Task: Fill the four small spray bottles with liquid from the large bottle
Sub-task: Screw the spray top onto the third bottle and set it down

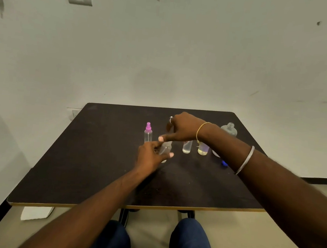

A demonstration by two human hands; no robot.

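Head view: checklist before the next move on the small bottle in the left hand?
1. Left hand grip on the small clear bottle: ok, fingers are curled round it.
2. Small clear bottle's top open for filling: cannot tell, the right hand covers it and the frame is blurred.
3. Right hand free to fetch: cannot tell what it holds.
4. Large bottle upright, neck uncapped: ok.
5. Pink-capped bottle open: not ok, its sprayer is on.
6. Third small bottle and fourth small bottle open: cannot tell, the right wrist hides their tops.
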